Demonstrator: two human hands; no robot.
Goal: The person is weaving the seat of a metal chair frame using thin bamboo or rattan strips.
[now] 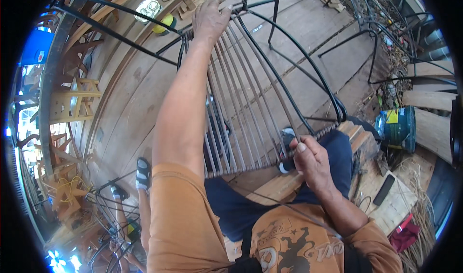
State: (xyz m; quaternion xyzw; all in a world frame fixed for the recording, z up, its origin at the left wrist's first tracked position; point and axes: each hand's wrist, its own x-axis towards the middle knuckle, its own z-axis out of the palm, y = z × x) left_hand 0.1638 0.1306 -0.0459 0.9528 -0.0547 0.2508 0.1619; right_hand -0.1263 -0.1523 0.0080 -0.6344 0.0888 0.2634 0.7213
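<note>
A dark metal chair frame lies across my lap, with brown strands strung lengthwise between its far and near rails. My left hand reaches out to the far rail, its fingers curled over the wrapped bar; the fingertips are partly hidden. Closer to me, my right hand is closed in a pinch on a brown weaving strand at the near rail, which is wound with the same material. A loose length of strand trails below across my shirt.
A dark green bucket stands to the right, near a board with a dark phone-like object. More metal frames stand at far right. Small wooden stools are at left. Another person's legs show at lower left.
</note>
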